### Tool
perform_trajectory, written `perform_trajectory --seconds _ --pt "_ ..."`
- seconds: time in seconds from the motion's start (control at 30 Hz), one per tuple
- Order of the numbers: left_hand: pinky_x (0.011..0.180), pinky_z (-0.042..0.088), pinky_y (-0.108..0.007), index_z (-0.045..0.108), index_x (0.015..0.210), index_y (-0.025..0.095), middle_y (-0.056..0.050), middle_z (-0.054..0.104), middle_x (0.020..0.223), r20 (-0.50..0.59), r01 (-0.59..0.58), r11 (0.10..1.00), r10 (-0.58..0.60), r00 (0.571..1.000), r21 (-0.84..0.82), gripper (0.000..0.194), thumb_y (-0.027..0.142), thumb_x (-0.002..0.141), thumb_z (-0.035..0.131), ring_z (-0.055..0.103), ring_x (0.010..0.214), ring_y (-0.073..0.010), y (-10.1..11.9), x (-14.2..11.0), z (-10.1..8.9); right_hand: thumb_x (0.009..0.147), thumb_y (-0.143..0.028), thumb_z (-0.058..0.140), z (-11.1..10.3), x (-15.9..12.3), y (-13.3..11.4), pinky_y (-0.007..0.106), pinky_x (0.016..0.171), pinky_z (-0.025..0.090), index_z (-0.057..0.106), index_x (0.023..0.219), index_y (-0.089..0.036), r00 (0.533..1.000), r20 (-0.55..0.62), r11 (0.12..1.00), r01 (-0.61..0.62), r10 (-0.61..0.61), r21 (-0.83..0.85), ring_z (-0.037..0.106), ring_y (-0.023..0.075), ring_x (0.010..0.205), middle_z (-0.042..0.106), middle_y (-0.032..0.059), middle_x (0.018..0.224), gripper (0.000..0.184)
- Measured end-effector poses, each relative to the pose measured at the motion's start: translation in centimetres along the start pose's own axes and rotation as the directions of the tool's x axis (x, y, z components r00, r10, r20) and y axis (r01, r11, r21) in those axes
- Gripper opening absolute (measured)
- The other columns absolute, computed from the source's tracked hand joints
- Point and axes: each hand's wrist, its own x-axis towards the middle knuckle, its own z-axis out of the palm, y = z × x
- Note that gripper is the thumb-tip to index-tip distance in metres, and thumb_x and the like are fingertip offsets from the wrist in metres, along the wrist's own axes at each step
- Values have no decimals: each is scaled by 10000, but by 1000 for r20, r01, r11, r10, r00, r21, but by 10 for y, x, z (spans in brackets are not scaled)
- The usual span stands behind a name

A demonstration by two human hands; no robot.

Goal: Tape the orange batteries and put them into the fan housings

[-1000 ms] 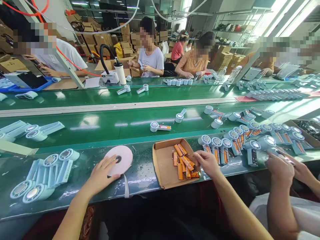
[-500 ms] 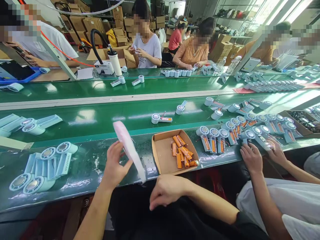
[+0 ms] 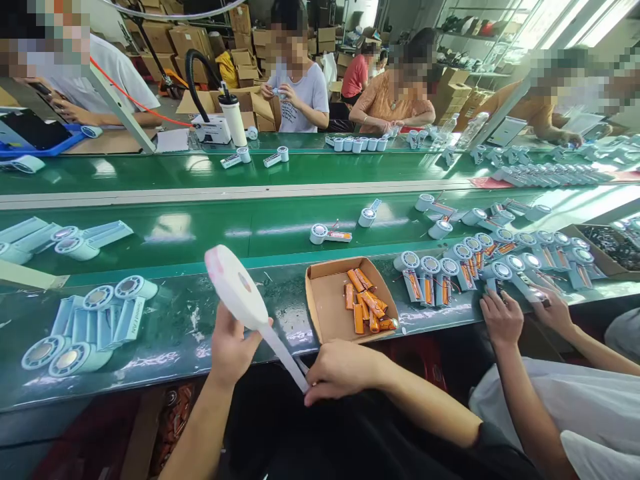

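Observation:
A wide roll of white tape (image 3: 235, 287) is gripped by my left hand (image 3: 231, 350) above the table's front edge. From the roll a strip of tape (image 3: 285, 353) runs down to my right hand (image 3: 345, 370), whose fingers are closed on its free end. Just beyond my right hand, a shallow cardboard tray (image 3: 323, 313) holds several orange battery cells (image 3: 367, 303). To the left of my left hand lies a cluster of pale blue handheld fan housings (image 3: 85, 333).
Fan housings with orange cells (image 3: 427, 280) line the table to the right, where a co-worker's hands (image 3: 503, 317) handle them. Behind runs a green conveyor belt (image 3: 240, 220) carrying scattered fan parts (image 3: 327, 235). Other people sit across it.
The roll has turned so its flat side shows. A strip is now stretched between it and my right hand, which has closed on the tape end. The view has shifted slightly.

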Motion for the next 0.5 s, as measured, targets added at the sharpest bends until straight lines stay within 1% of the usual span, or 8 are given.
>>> perform_trajectory --seconds 0.07,0.13,0.2,0.27,0.3,0.33,0.43,0.5 --pt "1041 609 -400 638 1341 268 -83 679 1324 3 165 975 -166 986 -150 675 498 765 906 686 1226 -278 0 0 -2 959 -600 733 -13 -1 14 251 670 520 811 961 -243 984 -127 985 -140 128 -96 750 181 727 794 -3 770 365" --pt "1007 622 -355 637 1324 270 -80 636 1375 8 218 959 -220 975 -182 715 486 712 938 673 1232 -265 0 -3 -2 1013 -545 681 -34 -1 31 303 772 550 770 1101 -210 940 -247 953 -272 234 -133 780 248 909 827 80 961 357" --pt "964 642 -342 633 1330 276 -82 598 1408 37 222 964 -219 975 -146 716 460 705 931 660 1243 -265 -2 -8 3 1013 -462 698 -54 2 46 373 883 558 709 1184 -176 845 -390 869 -460 366 -182 756 322 1094 805 174 1135 334" --pt "934 659 -358 624 1365 287 -91 580 1423 110 198 976 -188 976 -92 681 432 750 879 645 1272 -280 -7 -15 11 932 -342 796 -67 6 57 447 987 537 672 1198 -144 730 -503 750 -624 462 -217 697 389 1241 756 252 1253 354" --pt "926 665 -370 616 1387 293 -97 576 1430 151 178 982 -167 974 -63 663 407 777 848 635 1294 -289 -9 -18 16 888 -283 828 -69 8 59 473 1028 521 668 1177 -137 690 -535 704 -673 488 -227 671 409 1284 741 270 1278 361" --pt "918 670 -379 607 1407 300 -102 575 1436 188 151 988 -142 972 -34 650 375 797 820 623 1316 -297 -12 -21 20 863 -242 836 -70 9 61 485 1055 510 673 1147 -140 670 -549 681 -695 499 -230 659 413 1304 740 269 1280 343" --pt "884 678 -388 589 1439 314 -106 584 1439 261 44 997 -60 963 66 631 262 831 748 594 1355 -310 -18 -28 26 921 -243 758 -68 8 61 433 1035 548 692 1116 -186 711 -515 741 -642 479 -198 721 336 1227 793 174 1196 214" --pt "876 676 -397 585 1446 307 -105 603 1425 298 -62 987 16 954 145 629 188 839 702 583 1357 -314 -20 -29 27 986 -287 680 -67 3 60 372 980 592 688 1202 -212 745 -495 830 -552 448 -80 774 258 1129 816 110 1177 229"
